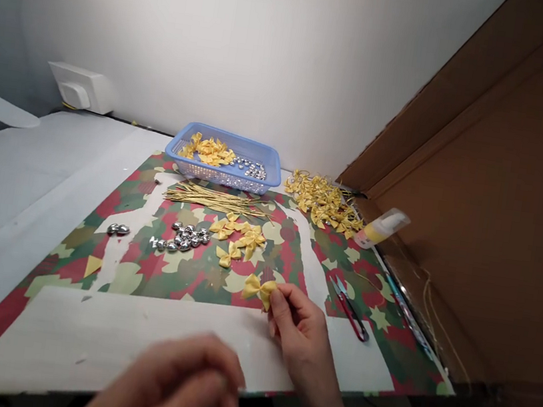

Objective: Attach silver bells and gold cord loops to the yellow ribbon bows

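Note:
Between thumb and fingers, my right hand (297, 325) pinches a yellow ribbon bow (258, 288) by its right end, just above the front of the patterned mat. My left hand (181, 379) is low at the front edge, blurred by motion. Its fingers look curled, but their tips are hidden, so anything in them does not show. Beyond the held bow lie several loose yellow bows (241, 236). Left of those is a cluster of shiny silver bells or beads (183, 238). A bundle of thin gold ties (216, 199) stretches across behind them.
A blue basket (278, 157) at the back holds yellow bows and silver pieces. Right of it is a heap of bows with gold ties (325, 201), beside a small bottle (382, 229). Red-handled snips (350, 309) lie on the right, near a cardboard wall (495, 194).

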Tool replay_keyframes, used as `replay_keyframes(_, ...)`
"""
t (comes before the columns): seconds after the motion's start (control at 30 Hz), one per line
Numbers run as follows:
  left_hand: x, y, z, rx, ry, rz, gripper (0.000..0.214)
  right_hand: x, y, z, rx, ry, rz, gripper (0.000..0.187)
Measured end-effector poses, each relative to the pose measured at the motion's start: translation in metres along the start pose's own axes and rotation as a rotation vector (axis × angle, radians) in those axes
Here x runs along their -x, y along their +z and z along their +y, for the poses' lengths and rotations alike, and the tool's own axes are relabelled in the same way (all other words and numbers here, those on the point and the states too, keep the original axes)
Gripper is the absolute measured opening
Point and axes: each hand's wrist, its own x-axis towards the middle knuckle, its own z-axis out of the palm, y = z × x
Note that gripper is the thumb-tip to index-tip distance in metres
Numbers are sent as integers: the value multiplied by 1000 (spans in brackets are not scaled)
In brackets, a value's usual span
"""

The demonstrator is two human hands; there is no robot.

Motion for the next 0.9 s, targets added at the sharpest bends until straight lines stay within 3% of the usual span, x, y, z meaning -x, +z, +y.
replay_keyframes(0.07,1,-10,8,-17,0,534,23,4,11,-3,-62,9,-18,48)
replay_keyframes(0.13,-5,-13,13,2,33,709,18,9,22,-6,-123,6,-49,49)
replay_keyframes(0.37,-28,-8,11,147,33,658,25,18,28,-11,-147,24,-126,46)
replay_keyframes(0.57,-30,-12,6,131,43,654,6,15,22,-13,-156,35,-138,47)
replay_keyframes(0.77,-27,-13,4,69,-20,590,10,16,27,-10,-19,-6,-61,44)
replay_keyframes(0.9,-24,-12,-1,19,-34,663,10,17,29,-11,45,-25,-66,42)
